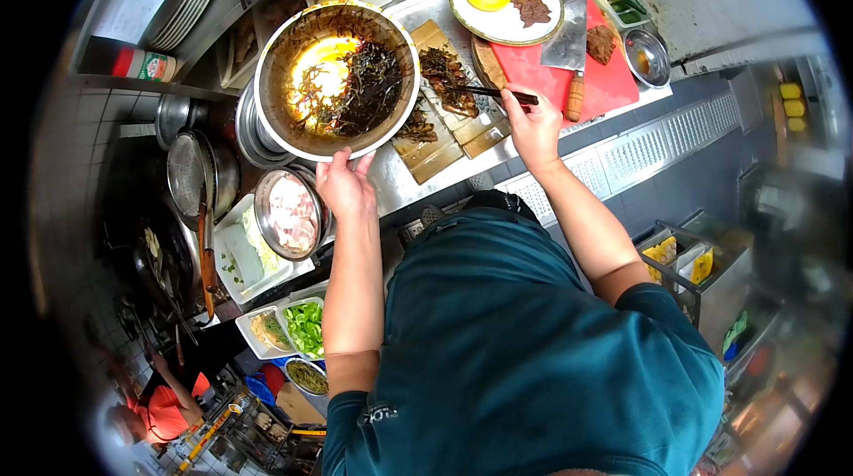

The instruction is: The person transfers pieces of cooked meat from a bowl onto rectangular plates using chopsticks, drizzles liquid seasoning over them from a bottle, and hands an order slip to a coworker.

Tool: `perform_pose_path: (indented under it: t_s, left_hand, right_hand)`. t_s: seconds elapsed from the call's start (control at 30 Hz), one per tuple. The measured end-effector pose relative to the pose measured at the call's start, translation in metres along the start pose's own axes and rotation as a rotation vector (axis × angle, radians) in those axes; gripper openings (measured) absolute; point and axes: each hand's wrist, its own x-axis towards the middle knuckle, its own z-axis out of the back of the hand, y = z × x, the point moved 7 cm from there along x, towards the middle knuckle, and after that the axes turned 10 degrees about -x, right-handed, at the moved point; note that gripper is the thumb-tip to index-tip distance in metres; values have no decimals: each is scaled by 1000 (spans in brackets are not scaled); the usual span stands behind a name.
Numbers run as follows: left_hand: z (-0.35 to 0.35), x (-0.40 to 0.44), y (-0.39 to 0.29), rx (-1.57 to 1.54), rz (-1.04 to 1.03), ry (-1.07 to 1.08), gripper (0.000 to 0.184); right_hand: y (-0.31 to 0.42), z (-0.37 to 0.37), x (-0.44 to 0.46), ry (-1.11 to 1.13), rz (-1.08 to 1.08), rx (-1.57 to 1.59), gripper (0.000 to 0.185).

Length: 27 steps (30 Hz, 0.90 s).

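My left hand [346, 184] grips the near rim of a large steel bowl [264, 107], tilted toward me. Dark shredded food [369, 76] lies in the bowl with liquid, under a bright glare. My right hand [536, 131] is closed around dark chopsticks [498, 94]. Their tips reach left to a heap of the same dark shreds [458, 103], lying on flat brown rectangular pieces [431, 156] on the steel counter. I cannot tell whether the tips pinch any of it.
Right of the brown pieces, a cleaver [565, 45] and a chunk of brown meat [601, 45] lie on a red cutting board [524, 67]. A plate [462, 18] holds sliced meat and a yellow dish. Left stands a bowl of pale meat [291, 214]. A person in red [169, 409] is at lower left.
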Motion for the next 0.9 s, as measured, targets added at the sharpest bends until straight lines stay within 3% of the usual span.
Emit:
perform_pose_path:
  t_s: [0.3, 0.53, 0.67, 0.9]
  left_hand:
    - [5, -2, -1, -18, -9, -25, 27]
    - [4, -5, -5, 4, -17, -27, 28]
    - [6, -3, -6, -4, -22, -48, 30]
    - [5, -6, -11, -24, -30, -33, 34]
  right_hand:
    - [-4, 8, 4, 67, -29, -140, 12]
    - [3, -12, 36, -53, -48, 61, 17]
    - [-30, -65, 49, 12, -248, 387, 14]
    - [-37, -68, 58, 49, -251, 227, 9]
